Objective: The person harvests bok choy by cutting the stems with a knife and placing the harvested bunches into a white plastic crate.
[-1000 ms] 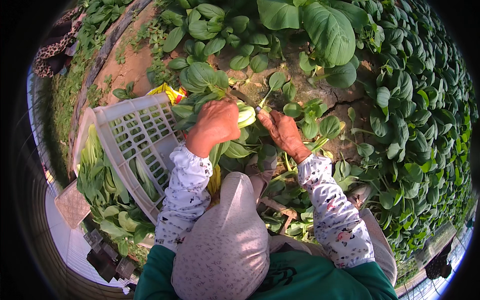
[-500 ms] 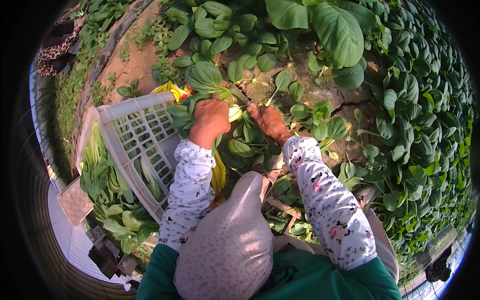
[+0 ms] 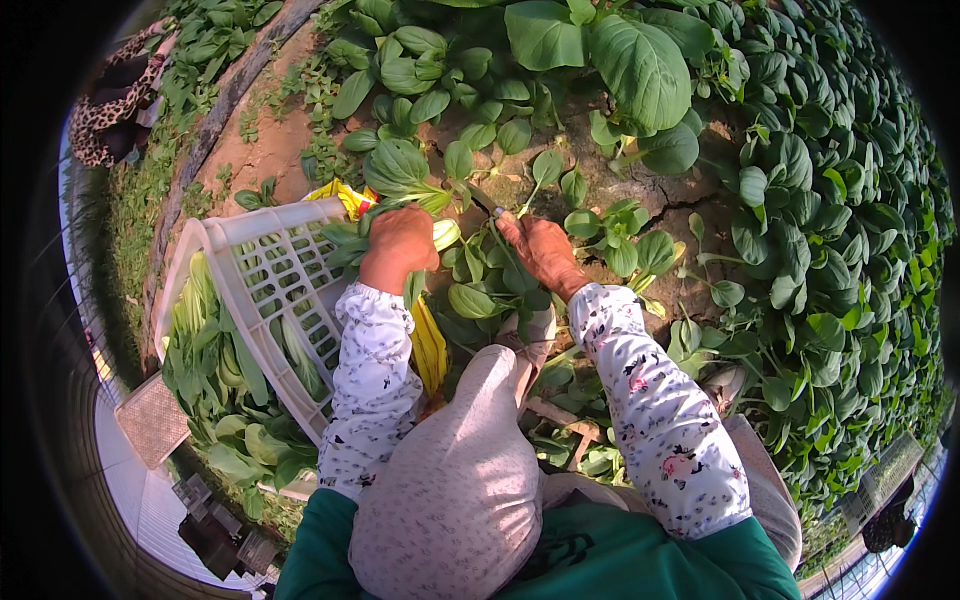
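Observation:
Leafy bok choy (image 3: pixel 402 170) with pale stalks is gripped in my left hand (image 3: pixel 398 245), its leaves sticking out past the closed fingers. My right hand (image 3: pixel 543 254) is wrapped round the handle of a small knife (image 3: pixel 482 198). The blade points up and left, toward the bok choy stalks, and most of the handle is hidden by my fingers. Low bok choy plants (image 3: pixel 476 300) grow just below and between my hands. Floral sleeves cover both forearms.
At my left a tilted white plastic crate (image 3: pixel 290 212) stands beside a heap of picked greens (image 3: pixel 215 340). Yellow packaging (image 3: pixel 345 196) lies behind its rim. Dense greens (image 3: pixel 830 260) fill the right side. Another person in leopard print (image 3: pixel 115 105) is at the far left.
My left hand has shifted a little left with the bok choy, widening the gap to my right hand. The knife stays in my right hand. The view has shifted slightly.

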Demonstrator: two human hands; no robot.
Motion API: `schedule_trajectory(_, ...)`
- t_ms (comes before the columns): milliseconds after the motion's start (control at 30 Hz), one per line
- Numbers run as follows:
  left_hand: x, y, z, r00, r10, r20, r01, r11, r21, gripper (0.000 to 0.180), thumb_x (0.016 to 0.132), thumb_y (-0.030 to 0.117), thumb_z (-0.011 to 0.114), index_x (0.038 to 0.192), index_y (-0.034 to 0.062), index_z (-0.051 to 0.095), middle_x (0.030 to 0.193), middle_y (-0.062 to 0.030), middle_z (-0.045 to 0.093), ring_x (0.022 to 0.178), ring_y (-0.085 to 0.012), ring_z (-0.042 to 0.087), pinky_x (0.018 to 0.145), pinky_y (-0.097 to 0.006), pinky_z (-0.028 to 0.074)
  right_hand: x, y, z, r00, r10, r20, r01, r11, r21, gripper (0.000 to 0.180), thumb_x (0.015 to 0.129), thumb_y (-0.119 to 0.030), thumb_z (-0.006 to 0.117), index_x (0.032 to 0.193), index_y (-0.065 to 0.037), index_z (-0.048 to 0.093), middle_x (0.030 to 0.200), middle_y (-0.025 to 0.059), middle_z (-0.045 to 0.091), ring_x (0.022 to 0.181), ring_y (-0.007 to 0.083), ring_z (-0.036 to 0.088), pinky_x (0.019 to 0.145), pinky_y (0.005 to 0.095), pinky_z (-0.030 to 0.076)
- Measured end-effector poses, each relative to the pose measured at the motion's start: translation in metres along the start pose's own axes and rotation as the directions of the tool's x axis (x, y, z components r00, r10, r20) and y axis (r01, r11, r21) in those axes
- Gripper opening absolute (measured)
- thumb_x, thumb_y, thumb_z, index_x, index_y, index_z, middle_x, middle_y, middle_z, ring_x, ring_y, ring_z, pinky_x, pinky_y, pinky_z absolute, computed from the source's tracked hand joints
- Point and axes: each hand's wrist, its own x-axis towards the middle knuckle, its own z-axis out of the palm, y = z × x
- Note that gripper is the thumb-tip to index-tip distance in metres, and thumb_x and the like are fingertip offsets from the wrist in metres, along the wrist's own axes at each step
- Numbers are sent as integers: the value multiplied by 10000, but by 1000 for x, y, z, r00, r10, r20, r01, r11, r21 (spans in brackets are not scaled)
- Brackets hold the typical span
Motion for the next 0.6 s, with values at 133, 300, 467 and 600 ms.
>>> schedule_trajectory(133, 2, -21, 3, 1000, -10, -3, 10, 992, -126, 466, 564, 261, 777, 915, -5, 623, 942, -170, 650, 923, -298, 624, 805, -363, 482, 17, -8, 20, 993, 86, 81, -88, 996, 22, 524, 883, -504, 453, 952, -13, 621, 911, 242, 613, 904, 398, 575, 783, 458, 445)
schedule_trajectory(300, 10, -30, 10, 998, 33, -44, -40, 984, -173, 478, 543, 235, 773, 914, -12, 599, 945, -196, 637, 934, -315, 611, 810, -377, 477, 25, 20, 39, 977, -38, 208, -55, 904, 423, 541, 894, -485, 439, 1055, 7, 596, 902, 248, 614, 868, 404, 571, 768, 403, 447)
schedule_trajectory(467, 7, -28, 7, 984, 152, -93, -166, 969, -183, 406, 538, 234, 771, 822, -21, 630, 912, -202, 638, 915, -326, 617, 795, -390, 483, 17, 28, 29, 898, -120, 423, 83, 991, 105, 549, 895, -504, 436, 1027, 0, 607, 897, 256, 609, 877, 393, 588, 761, 419, 452)
schedule_trajectory(600, 3, -21, 3, 995, 98, -31, -103, 971, -214, 535, 531, 237, 765, 950, -49, 593, 993, -213, 612, 958, -327, 594, 833, -377, 465, -28, 37, 49, 980, -107, 170, 56, 958, 282, 520, 899, -506, 427, 1024, -34, 605, 891, 252, 606, 878, 420, 567, 760, 449, 443)
